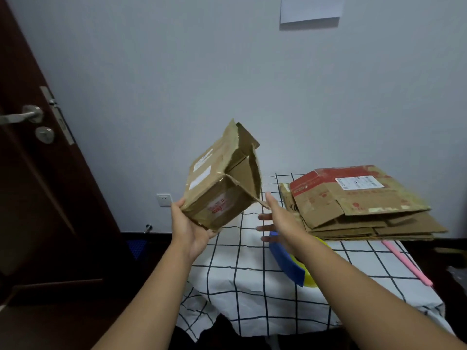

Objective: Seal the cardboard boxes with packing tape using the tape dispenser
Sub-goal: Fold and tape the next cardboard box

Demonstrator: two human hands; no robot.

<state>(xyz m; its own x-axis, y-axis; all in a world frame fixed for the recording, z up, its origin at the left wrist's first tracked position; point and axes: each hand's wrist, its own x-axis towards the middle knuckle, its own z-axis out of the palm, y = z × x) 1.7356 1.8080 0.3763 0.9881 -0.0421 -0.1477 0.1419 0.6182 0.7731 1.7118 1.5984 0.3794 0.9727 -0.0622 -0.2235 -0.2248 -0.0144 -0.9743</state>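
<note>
Cardboard box (219,178) sits tilted in the air above the left edge of the table (252,286), its flaps sticking up and out at the top right, so the mouth faces away from me and I cannot tell whether anything is inside. My left hand (188,223) grips its lower corner, thumb up along the left side and fingers curled underneath. My right hand (276,219) hangs just beside the box's lower right flap with fingers straight and spread, holding nothing; whether it touches the flap I cannot tell. Under that hand, on the checked tablecloth, I see a blue and yellow tape dispenser (290,263), partly hidden by my wrist. Further right lies a stack of flattened boxes (358,205), the top one printed red with a white label. A pink stick (406,261) lies along the table's right edge.
</note>
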